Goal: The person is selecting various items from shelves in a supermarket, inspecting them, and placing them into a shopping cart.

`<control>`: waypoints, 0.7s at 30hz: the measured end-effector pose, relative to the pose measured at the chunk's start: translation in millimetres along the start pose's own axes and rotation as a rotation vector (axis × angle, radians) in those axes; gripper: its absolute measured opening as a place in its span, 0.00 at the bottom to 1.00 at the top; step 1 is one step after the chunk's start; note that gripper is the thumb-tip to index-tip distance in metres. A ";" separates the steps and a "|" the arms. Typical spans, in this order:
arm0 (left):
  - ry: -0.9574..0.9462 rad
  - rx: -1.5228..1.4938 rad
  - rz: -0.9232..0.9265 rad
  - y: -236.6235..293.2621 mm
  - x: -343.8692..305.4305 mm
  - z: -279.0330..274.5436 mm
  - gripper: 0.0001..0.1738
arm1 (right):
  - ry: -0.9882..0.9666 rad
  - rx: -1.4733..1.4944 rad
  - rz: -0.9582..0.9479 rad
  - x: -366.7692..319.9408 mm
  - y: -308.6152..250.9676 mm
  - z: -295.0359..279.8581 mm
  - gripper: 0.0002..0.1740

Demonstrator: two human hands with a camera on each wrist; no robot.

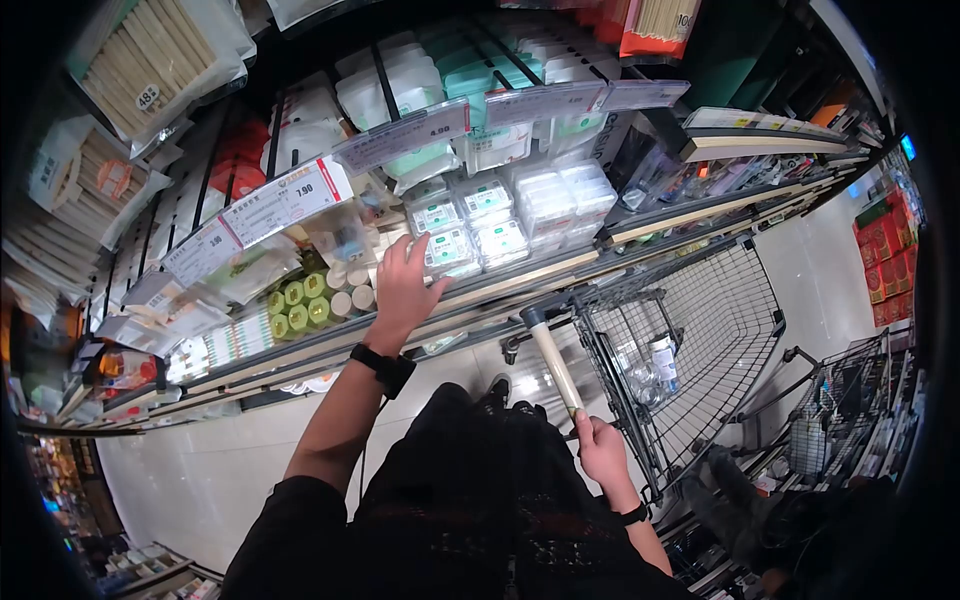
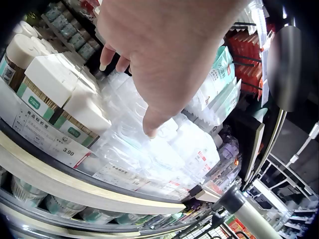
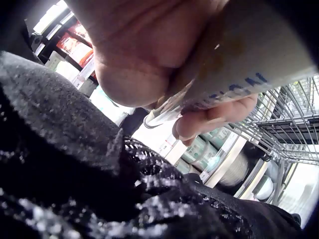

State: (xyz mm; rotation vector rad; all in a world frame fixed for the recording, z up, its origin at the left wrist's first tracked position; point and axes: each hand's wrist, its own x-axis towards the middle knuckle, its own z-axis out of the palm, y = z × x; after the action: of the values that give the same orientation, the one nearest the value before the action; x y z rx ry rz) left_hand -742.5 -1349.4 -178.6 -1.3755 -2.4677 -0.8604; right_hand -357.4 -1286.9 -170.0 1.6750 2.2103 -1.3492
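Note:
My left hand reaches over the shelf, its fingers at the edge of a stack of small clear boxes with white and green labels. In the left wrist view, the thumb and fingertips of that hand hang over shiny clear packs. White-lidded toothpick boxes stand beside them. Lower down, my right hand grips the pale handle of a wire shopping cart. The right wrist view shows its fingers curled round the thick handle bar, which carries blue lettering.
Price tags run along the shelf above the boxes, with bagged goods hanging over them. Green-lidded tubs stand left of my left hand. A bottle lies in the cart. A second cart is at the right, near another person's legs.

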 end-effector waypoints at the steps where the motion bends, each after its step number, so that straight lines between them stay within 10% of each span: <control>1: 0.003 -0.003 -0.001 -2.3 0.2 4.6 0.43 | 0.003 -0.003 -0.001 0.4 0.8 0.5 0.33; 13: 0.062 -0.083 -0.050 -2.1 2.1 12.4 0.42 | 0.033 -0.387 -0.181 -9.4 -27.9 -44.6 0.30; 21: 0.034 -0.494 0.100 62.9 -4.0 -42.4 0.39 | 0.257 0.072 -0.496 1.4 -109.1 -99.5 0.27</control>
State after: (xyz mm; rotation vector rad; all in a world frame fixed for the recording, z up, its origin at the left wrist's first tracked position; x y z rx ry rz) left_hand -693.1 -1351.2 -120.9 -1.5911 -2.2219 -1.5246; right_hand -402.4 -1223.5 -44.5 1.4449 2.9024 -1.3776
